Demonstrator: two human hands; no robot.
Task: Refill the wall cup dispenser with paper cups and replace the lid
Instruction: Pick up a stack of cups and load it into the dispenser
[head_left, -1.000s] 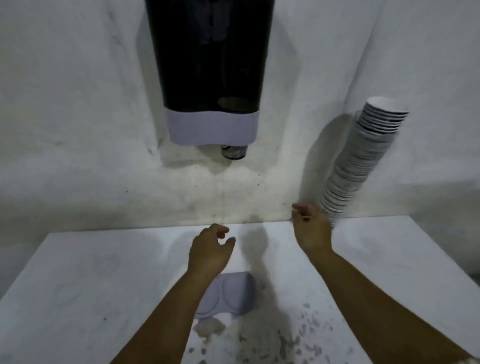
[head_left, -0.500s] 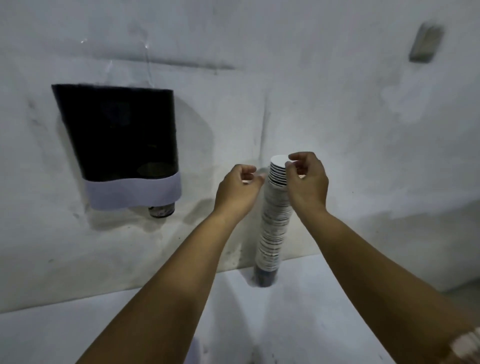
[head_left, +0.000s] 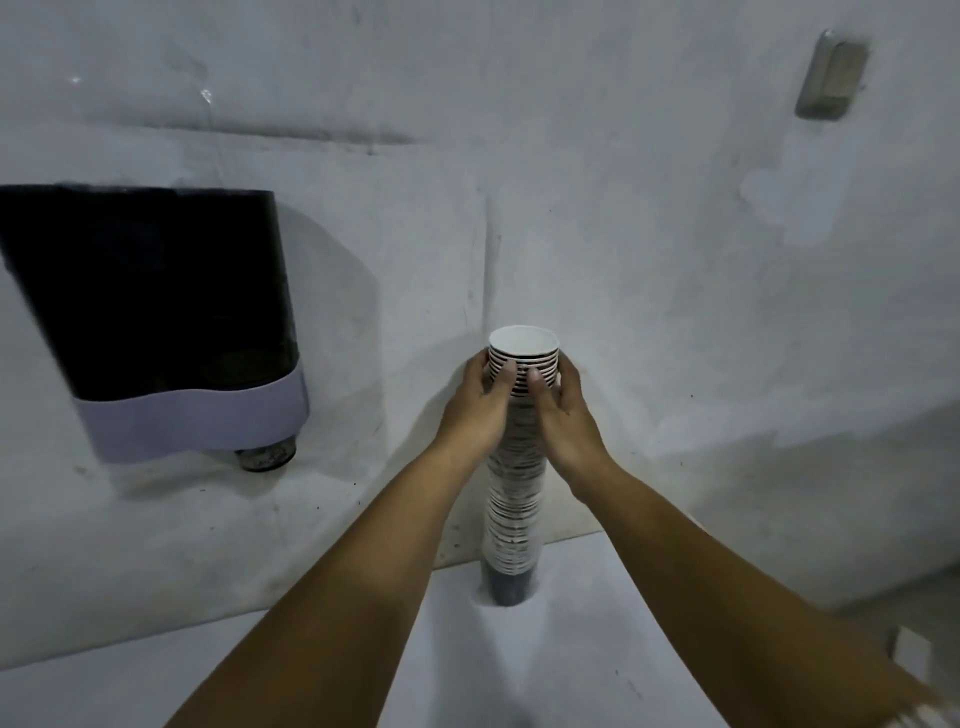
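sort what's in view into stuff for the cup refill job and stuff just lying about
For the job: stack of cups, gripped near its top by left hand and right hand; dispenser.
Lying about: wall fitting; small white object.

white table (head_left: 597, 649); stained grey wall (head_left: 623, 208); small metal fixture (head_left: 831, 75) high on wall

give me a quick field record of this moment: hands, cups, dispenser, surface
left hand: left hand grips the upper part of the tall stack of striped paper cups
right hand: right hand grips the same part from the other side
cup stack: upright, base on the white table, top cup open upward
dispenser: dark wall cup dispenser with a pale lilac base band, to the left of the stack, one cup bottom showing beneath it
lid: not in view
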